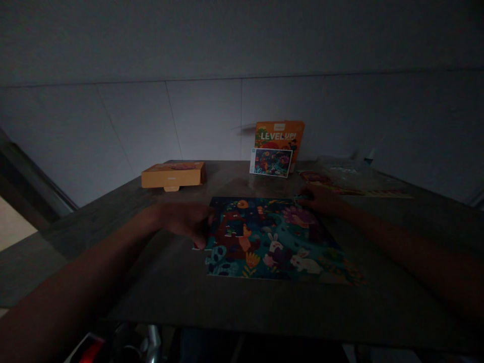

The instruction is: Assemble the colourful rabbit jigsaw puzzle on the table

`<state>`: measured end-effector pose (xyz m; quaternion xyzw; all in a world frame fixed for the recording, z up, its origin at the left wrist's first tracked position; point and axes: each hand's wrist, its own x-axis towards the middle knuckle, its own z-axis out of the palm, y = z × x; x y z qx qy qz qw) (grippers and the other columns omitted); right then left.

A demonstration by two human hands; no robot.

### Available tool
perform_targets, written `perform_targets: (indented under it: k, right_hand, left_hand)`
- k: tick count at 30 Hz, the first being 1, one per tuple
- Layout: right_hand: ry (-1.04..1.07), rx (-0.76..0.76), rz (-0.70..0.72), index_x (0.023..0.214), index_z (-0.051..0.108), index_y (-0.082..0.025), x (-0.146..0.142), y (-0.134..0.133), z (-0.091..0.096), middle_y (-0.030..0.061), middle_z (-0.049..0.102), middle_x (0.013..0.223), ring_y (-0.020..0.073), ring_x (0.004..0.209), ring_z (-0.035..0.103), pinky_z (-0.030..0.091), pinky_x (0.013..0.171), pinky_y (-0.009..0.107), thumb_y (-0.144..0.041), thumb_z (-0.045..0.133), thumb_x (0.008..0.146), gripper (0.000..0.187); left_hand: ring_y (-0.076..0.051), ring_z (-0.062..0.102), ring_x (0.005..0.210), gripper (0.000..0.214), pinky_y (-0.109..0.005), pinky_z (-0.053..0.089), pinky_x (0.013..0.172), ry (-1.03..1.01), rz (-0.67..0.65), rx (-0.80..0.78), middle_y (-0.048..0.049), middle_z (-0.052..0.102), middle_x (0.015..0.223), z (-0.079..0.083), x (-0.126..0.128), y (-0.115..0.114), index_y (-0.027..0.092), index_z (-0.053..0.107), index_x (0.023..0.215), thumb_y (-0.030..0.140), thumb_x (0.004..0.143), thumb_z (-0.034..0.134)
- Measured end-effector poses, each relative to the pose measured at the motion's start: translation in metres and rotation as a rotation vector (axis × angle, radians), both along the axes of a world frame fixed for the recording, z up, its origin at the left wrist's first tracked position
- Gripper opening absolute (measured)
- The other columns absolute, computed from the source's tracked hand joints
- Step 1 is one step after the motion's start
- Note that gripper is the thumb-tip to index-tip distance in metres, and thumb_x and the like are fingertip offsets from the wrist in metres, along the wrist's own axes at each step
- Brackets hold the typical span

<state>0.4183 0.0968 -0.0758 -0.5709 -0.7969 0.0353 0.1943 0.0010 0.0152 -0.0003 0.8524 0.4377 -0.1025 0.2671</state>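
Observation:
A colourful jigsaw puzzle [280,237] with rabbits, flowers and a fox-like animal lies nearly whole on the dark table. At its left edge my left hand [187,222] is closed, thumb and fingers on a puzzle piece [209,246] that juts out from the border. Near the far right corner, my right hand [317,198] pinches a small puzzle piece [298,198]; the fingertips are dim and partly hidden. Left of the puzzle's middle, a dark patch [235,229] has pale, jagged edges. In this low light I cannot tell whether that patch is a gap.
Behind the puzzle a picture card [270,163] leans against an upright orange "LEVEL UP!" box [280,130]. An orange box [172,176] lies at the back left. Clear plastic wrapping [346,169] rests on a printed sheet [378,191] at the right. The table's near edge [242,330] runs below.

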Motion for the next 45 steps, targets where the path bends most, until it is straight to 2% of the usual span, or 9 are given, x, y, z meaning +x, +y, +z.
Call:
perform_targets:
  k: [7, 13, 22, 27, 31, 36, 38, 41, 45]
  right_hand:
    - [-0.053, -0.052, -0.006, 0.11, 0.071, -0.017, -0.001, 0.0, 0.002, 0.0134, 0.072, 0.109, 0.031, 0.101, 0.067, 0.052, 0.087, 0.041, -0.037, 0.064, 0.085, 0.033]
    - [-0.018, -0.034, 0.013, 0.108, 0.072, -0.017, -0.001, 0.001, -0.003, 0.0132, 0.072, 0.111, 0.0309, 0.101, 0.067, 0.05, 0.087, 0.04, -0.035, 0.064, 0.086, 0.029]
    - [0.042, 0.024, 0.012, 0.102, 0.072, -0.016, -0.001, 0.003, -0.003, 0.0119, 0.073, 0.104, 0.0285, 0.095, 0.067, 0.051, 0.082, 0.038, -0.03, 0.068, 0.083, 0.025]
    - [0.108, 0.047, 0.017, 0.092, 0.074, -0.017, -0.002, 0.001, 0.004, 0.0093, 0.074, 0.09, 0.0256, 0.083, 0.069, 0.052, 0.074, 0.035, -0.029, 0.066, 0.082, 0.017]
    - [0.162, 0.07, -0.021, 0.089, 0.074, -0.017, -0.002, 0.001, 0.008, 0.0091, 0.075, 0.088, 0.0261, 0.084, 0.07, 0.053, 0.076, 0.036, -0.03, 0.065, 0.082, 0.017]
    - [0.126, 0.033, 0.008, 0.092, 0.074, -0.017, 0.0, 0.004, 0.004, 0.0105, 0.075, 0.094, 0.0276, 0.089, 0.07, 0.054, 0.079, 0.037, -0.03, 0.064, 0.082, 0.02]
    - [0.103, 0.006, 0.023, 0.093, 0.074, -0.017, 0.0, 0.004, 0.002, 0.0107, 0.075, 0.095, 0.0284, 0.09, 0.07, 0.054, 0.079, 0.038, -0.031, 0.065, 0.081, 0.02]
    - [0.083, -0.031, 0.042, 0.1, 0.073, -0.017, 0.001, 0.003, 0.001, 0.0114, 0.074, 0.102, 0.0294, 0.093, 0.069, 0.054, 0.082, 0.039, -0.032, 0.068, 0.079, 0.027]
    - [-0.004, -0.064, 0.115, 0.114, 0.069, -0.017, 0.004, -0.001, 0.006, 0.013, 0.07, 0.117, 0.0316, 0.105, 0.066, 0.051, 0.089, 0.04, -0.042, 0.072, 0.075, 0.046]
  left_hand:
    - [-0.021, 0.064, 0.079, 0.046, -0.025, 0.042, 0.06, -0.01, 0.026, -0.011, -0.0034, 0.068, 0.086, -0.001, 0.001, 0.001, 0.014, 0.057, 0.103, 0.017, 0.062, 0.079]
    - [-0.024, 0.069, 0.082, 0.057, -0.026, 0.048, 0.062, -0.157, 0.052, -0.18, -0.0056, 0.072, 0.093, -0.012, -0.006, 0.011, 0.012, 0.059, 0.114, 0.02, 0.062, 0.078]
    - [-0.018, 0.067, 0.072, 0.042, -0.023, 0.047, 0.057, -0.307, 0.03, -0.342, -0.0005, 0.07, 0.083, -0.025, -0.011, 0.02, 0.016, 0.06, 0.101, 0.021, 0.063, 0.079]
    - [-0.016, 0.063, 0.07, 0.039, -0.021, 0.041, 0.054, -0.225, 0.021, -0.176, 0.0023, 0.064, 0.077, -0.018, -0.008, 0.015, 0.017, 0.056, 0.092, 0.022, 0.061, 0.08]
    - [-0.016, 0.061, 0.07, 0.039, -0.022, 0.041, 0.055, -0.174, 0.035, -0.108, 0.0017, 0.062, 0.076, -0.015, -0.007, 0.013, 0.017, 0.052, 0.086, 0.021, 0.059, 0.08]
    - [-0.02, 0.066, 0.078, 0.044, -0.024, 0.046, 0.06, -0.163, 0.053, -0.171, -0.0018, 0.068, 0.086, -0.015, -0.007, 0.013, 0.017, 0.056, 0.099, 0.024, 0.062, 0.079]
    - [-0.02, 0.065, 0.077, 0.046, -0.024, 0.043, 0.059, -0.135, 0.042, -0.125, -0.0018, 0.069, 0.086, -0.013, -0.006, 0.012, 0.016, 0.057, 0.101, 0.025, 0.062, 0.08]
    - [-0.018, 0.061, 0.074, 0.045, -0.023, 0.038, 0.058, -0.059, -0.003, 0.011, -0.0005, 0.067, 0.083, -0.008, -0.005, 0.01, 0.017, 0.06, 0.099, 0.033, 0.063, 0.083]
    - [-0.017, 0.06, 0.073, 0.046, -0.024, 0.036, 0.059, 0.018, -0.021, 0.094, 0.0001, 0.067, 0.082, -0.002, -0.005, 0.009, 0.017, 0.063, 0.099, 0.039, 0.064, 0.084]
